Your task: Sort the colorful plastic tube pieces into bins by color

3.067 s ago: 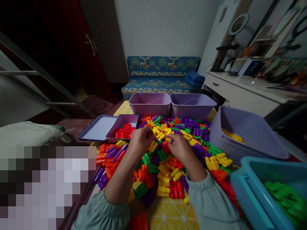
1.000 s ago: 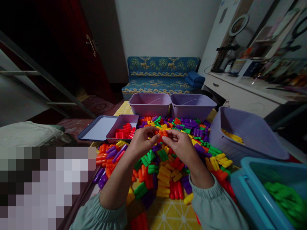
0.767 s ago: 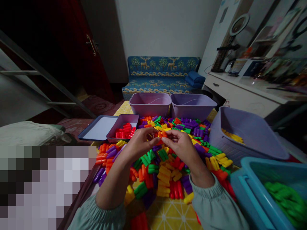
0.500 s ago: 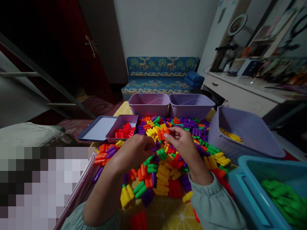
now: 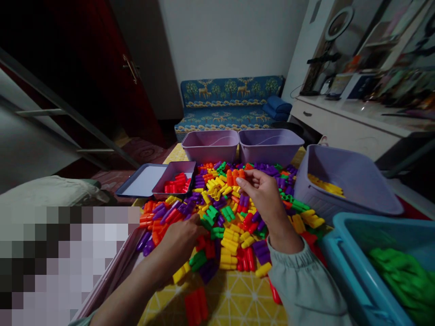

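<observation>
A heap of plastic bullet-shaped blocks [image 5: 234,217] in orange, yellow, green, purple and red covers the yellow patterned table [image 5: 238,301]. My right hand [image 5: 263,194] is raised over the heap and pinches an orange block cluster [image 5: 234,175] between thumb and fingers. My left hand [image 5: 181,237] is low at the heap's near left side, back up, fingers curled down onto the blocks; what it grips, if anything, is hidden.
Two empty purple tubs [image 5: 210,145] [image 5: 270,145] stand at the back. A purple bin with yellow blocks [image 5: 343,185] sits right, a blue bin with green blocks [image 5: 390,267] nearer. A small tray of red blocks [image 5: 175,179] and a flat lid [image 5: 144,181] lie left.
The hands met at an orange block, then separated. My left hand dropped toward me onto the heap's near left side. My right hand rose a little, keeping the orange cluster.
</observation>
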A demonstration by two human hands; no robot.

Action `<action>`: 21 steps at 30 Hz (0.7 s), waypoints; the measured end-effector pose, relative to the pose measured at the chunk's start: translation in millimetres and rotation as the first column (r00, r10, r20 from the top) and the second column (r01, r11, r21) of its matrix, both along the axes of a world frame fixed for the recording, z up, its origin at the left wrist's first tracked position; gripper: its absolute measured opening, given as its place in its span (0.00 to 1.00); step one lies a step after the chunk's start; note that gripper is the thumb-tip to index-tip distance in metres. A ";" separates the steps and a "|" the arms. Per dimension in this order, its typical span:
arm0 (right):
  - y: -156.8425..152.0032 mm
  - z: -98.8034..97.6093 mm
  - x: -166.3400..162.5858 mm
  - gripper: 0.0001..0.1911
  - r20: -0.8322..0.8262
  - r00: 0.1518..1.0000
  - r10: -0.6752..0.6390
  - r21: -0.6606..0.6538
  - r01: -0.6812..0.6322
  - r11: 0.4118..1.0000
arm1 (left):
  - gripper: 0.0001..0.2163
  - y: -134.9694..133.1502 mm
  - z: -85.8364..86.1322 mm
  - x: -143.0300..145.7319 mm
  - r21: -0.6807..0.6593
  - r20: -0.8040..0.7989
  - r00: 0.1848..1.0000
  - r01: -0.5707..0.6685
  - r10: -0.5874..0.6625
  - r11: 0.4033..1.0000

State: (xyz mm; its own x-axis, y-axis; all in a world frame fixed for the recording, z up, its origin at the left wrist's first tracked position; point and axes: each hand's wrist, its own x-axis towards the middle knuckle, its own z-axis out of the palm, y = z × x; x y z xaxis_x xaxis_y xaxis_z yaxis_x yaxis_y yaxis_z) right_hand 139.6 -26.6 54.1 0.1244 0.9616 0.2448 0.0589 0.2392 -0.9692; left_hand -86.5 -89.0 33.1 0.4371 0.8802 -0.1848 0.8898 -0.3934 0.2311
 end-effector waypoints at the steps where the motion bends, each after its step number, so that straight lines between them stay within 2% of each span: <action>1: 0.0 0.1 0.3 0.17 -0.004 1.000 0.002 0.005 -0.002 1.000 | 0.12 1.8 -1.2 0.1 0.007 0.077 0.997 -0.018 0.018 1.000; 3: 0.1 -0.3 0.2 0.15 -0.011 1.000 0.005 0.010 -0.005 1.000 | 0.07 10.8 0.4 2.6 0.034 0.317 0.945 -0.099 0.083 0.995; 4: 0.1 -0.8 -0.3 0.15 -0.012 1.000 0.009 0.011 -0.009 1.000 | 0.07 17.6 2.2 5.4 0.028 0.470 0.872 -0.166 0.134 0.986; 5: 0.1 -1.5 -1.2 0.15 -0.012 1.000 0.014 0.010 -0.014 1.000 | 0.10 25.6 4.2 9.4 -0.020 0.619 0.759 -0.241 0.201 0.970; 6: 0.2 -2.3 -2.3 0.16 -0.013 1.000 0.022 0.007 -0.022 1.000 | 0.14 34.0 5.9 14.5 -0.120 0.747 0.608 -0.275 0.269 0.954; 8: 0.2 -3.9 -4.6 0.16 -0.012 0.999 0.031 0.003 -0.031 1.000 | 0.18 50.6 7.4 27.5 -0.342 0.868 0.306 -0.204 0.391 0.917; 9: 0.1 -4.4 -5.6 0.16 -0.006 0.999 0.036 0.003 -0.036 0.999 | 0.20 57.8 6.7 34.8 -0.407 0.883 0.191 -0.143 0.429 0.902; 11: 0.0 -4.9 -6.3 0.16 0.016 0.999 0.043 0.010 -0.043 0.999 | 0.22 69.3 2.6 48.6 -0.471 0.881 0.017 -0.058 0.472 0.880; 12: -0.1 -4.9 -6.3 0.16 0.030 0.999 0.045 0.018 -0.046 0.999 | 0.23 73.5 -0.6 54.4 -0.488 0.873 -0.045 -0.036 0.487 0.872; 14: 0.2 -5.6 -5.7 0.16 0.050 0.997 0.057 0.028 -0.059 0.998 | 0.25 79.3 -8.5 62.7 -0.503 0.859 -0.131 -0.034 0.495 0.864; 16: 1.7 -8.7 -5.6 0.14 0.065 0.996 0.068 0.030 -0.070 0.997 | 0.25 82.2 -16.4 66.7 -0.486 0.866 -0.176 -0.075 0.469 0.870; 21: 10.0 -27.8 -9.8 0.12 0.159 0.984 0.084 -0.006 -0.084 0.996 | 0.22 81.3 -28.9 67.6 -0.455 0.881 -0.219 -0.147 0.420 0.878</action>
